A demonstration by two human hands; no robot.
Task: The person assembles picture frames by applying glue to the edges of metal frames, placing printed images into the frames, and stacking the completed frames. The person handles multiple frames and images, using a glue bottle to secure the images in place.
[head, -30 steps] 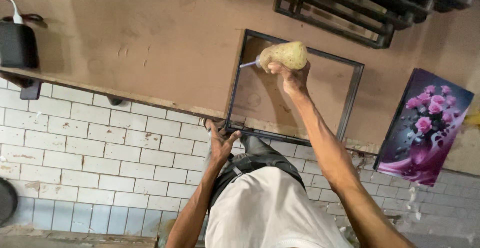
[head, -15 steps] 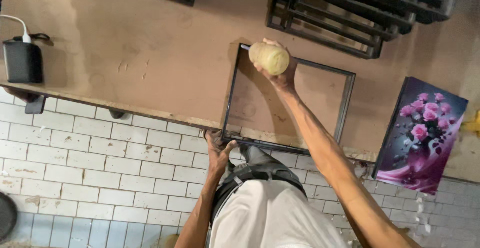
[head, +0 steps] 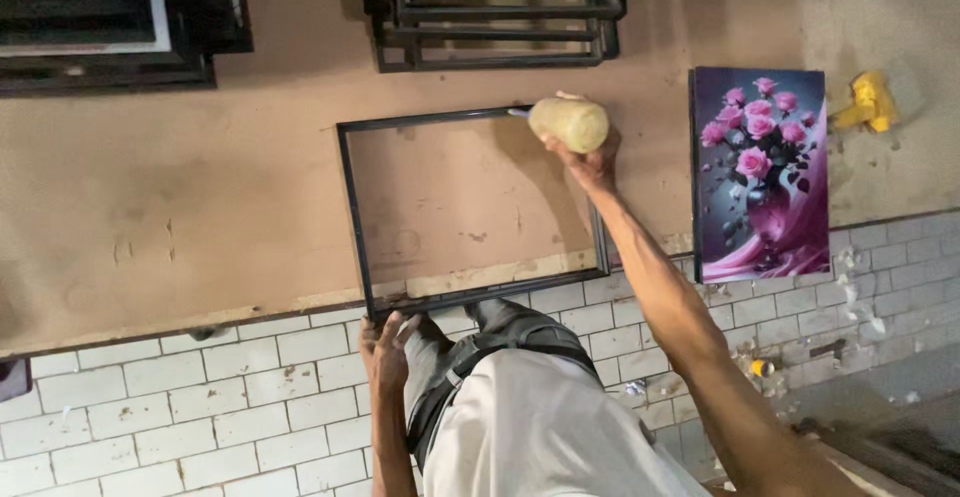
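Note:
A thin black picture frame (head: 352, 207) lies flat on the brown worktop (head: 200, 187). My right hand (head: 590, 162) is stretched out over the frame's far right corner and grips a cream squeeze bottle (head: 570, 122) whose pale nozzle points at the frame's far edge. My left hand (head: 385, 352) rests with spread fingers on the frame's near left corner at the worktop's edge. My torso in a white shirt and grey trousers fills the bottom middle.
A canvas print of pink roses (head: 762, 172) lies to the right of the frame. Stacked black frames (head: 500, 17) sit at the far side, more dark frames (head: 110, 27) at far left. A yellow object (head: 868, 102) lies far right. White tiles (head: 200, 407) face the counter front.
The view has swung so the frame sits nearer the middle. My right hand has carried the bottle along the frame's far edge towards the right corner. My left hand stays on the near edge.

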